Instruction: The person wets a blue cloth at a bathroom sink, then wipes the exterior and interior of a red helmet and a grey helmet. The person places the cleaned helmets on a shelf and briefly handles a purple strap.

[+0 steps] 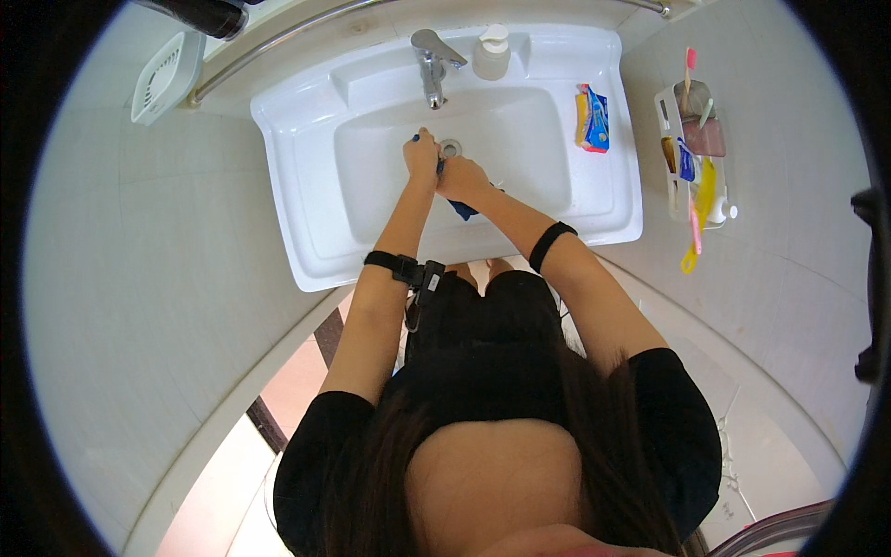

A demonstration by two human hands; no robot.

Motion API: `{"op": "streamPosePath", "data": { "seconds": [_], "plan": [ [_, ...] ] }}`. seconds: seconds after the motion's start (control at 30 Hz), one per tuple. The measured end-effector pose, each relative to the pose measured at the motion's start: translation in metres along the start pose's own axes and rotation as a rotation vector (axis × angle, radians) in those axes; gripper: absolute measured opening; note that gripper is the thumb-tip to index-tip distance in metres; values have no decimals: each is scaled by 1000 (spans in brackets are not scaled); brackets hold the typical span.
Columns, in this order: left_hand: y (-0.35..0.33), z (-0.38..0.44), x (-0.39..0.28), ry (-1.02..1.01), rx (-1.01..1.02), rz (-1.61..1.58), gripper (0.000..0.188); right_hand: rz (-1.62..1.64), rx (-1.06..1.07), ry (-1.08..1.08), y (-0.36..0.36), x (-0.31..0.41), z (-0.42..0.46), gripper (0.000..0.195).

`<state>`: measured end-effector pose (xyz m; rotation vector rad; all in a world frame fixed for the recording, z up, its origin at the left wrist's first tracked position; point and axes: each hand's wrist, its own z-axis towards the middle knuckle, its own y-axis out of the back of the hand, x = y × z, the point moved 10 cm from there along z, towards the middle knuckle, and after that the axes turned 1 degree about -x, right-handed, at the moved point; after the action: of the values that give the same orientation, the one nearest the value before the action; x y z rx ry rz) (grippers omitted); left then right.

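Note:
Both my hands are together low over the basin of a white ceramic washbasin [529, 153], beside its drain [451, 147]. My left hand [422, 159] is closed around one part of a dark blue cloth [462, 210]. My right hand [462, 179] grips the same cloth just to the right, its knuckles up, and a corner hangs out below. Most of the cloth is hidden inside the fists. A chrome single-lever faucet [432, 73] stands behind my hands; whether water flows from it I cannot tell.
A pump soap dispenser [491, 59] stands right of the faucet. A blue and yellow packet [593, 120] lies on the basin's right ledge. On the right wall hangs a white caddy [669, 160] with toothbrushes; a soap dish [167, 80] and metal rail [278, 42] are at upper left.

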<state>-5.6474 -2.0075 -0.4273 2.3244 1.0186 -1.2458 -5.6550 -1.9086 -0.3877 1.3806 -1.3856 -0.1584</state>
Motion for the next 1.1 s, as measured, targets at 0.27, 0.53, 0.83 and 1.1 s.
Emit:
{"op": "streamPosePath", "data": {
  "seconds": [0.27,0.53,0.83,1.1],
  "plan": [
    [6,7,20,187,60,-372,25,221,-56,53,-5,-10,1,42],
    [-8,-42,-26,193,337,-610,27,1192,247,-195,-34,-14,-25,31],
    [-29,-65,-13,119,532,-42,26,1224,388,-257,-85,-31,-23,38],
    [-21,-39,8,145,331,-136,20,356,-44,-71,-47,-34,-5,41]
  ]
}}
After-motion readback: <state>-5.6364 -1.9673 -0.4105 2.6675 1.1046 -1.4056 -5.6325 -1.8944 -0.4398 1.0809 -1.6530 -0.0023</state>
